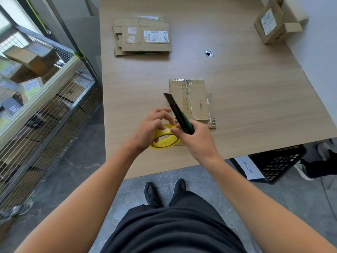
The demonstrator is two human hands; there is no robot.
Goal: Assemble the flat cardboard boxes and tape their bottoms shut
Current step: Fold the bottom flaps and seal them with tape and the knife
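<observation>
Cardboard box flat at mid-table, tape and knife held just in front of it.

Head view: the flattened box lies on the table a little in from the near edge, a taped seam running along its top face. The left hand curls its fingers round a yellow tape roll above the near edge. The right hand grips the green handle of a utility knife, its dark blade out and pointing away, towards the far-left corner, and crossing the box's near-left corner. A stack of flat boxes sits towards the far-left corner. An assembled box stands at the far-right edge. A wire cage of parcels stands left of the table.
</observation>
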